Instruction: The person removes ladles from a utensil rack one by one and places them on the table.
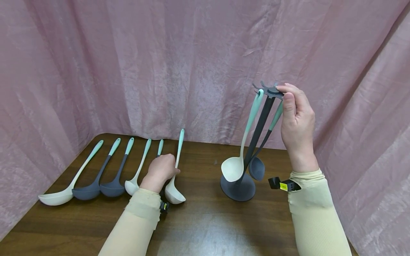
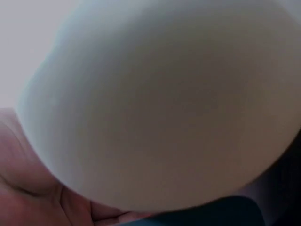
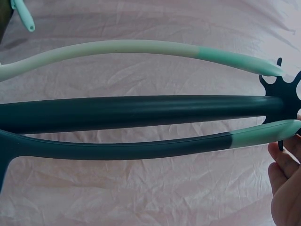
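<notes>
My left hand [image 1: 161, 167] grips the stem of a white ladle [image 1: 174, 195] with a mint handle, which leans with its bowl toward me. In the left wrist view that ladle's bowl [image 2: 164, 108] fills most of the picture. A dark grey ladle [image 1: 160, 147] shows just its handle end behind this hand. At the right, my right hand [image 1: 298, 122] holds the hooked top of a dark utensil stand [image 1: 264, 119] between thumb and fingers. On the stand's hooks hang a white ladle [image 1: 232, 168] and a grey ladle [image 1: 257, 168], the grey one nearer this hand.
Left of my left hand, a row of ladles lies on the brown wooden table [image 1: 205, 220]: a large white ladle [image 1: 57, 197], two grey ladles, the nearer-to-middle grey ladle [image 1: 112, 188], and a smaller white ladle [image 1: 131, 186]. Pink curtains [image 1: 198, 64] hang behind the table.
</notes>
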`<action>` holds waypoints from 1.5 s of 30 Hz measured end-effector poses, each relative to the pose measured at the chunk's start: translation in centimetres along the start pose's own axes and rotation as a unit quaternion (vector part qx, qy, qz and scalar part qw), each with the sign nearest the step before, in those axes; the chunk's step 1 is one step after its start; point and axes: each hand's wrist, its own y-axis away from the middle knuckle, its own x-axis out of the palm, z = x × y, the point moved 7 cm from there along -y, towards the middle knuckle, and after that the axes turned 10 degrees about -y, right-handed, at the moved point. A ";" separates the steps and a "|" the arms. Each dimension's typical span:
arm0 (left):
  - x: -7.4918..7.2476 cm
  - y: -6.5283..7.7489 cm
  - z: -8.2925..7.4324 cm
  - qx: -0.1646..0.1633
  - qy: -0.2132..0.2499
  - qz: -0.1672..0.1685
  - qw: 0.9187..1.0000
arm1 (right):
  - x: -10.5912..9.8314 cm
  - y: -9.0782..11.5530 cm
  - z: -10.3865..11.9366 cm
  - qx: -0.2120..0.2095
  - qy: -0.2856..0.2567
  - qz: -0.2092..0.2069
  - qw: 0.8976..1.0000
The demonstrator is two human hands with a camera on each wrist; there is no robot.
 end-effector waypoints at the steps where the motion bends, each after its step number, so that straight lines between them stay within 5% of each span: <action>1: 0.0 0.0 0.0 0.000 -0.001 0.000 1.000 | 0.0 0.0 0.0 -0.001 0.000 0.000 1.000; 45: 1.2 0.1 1.0 -0.028 -0.045 0.046 0.998 | -0.1 0.0 -0.2 0.006 0.003 0.000 1.000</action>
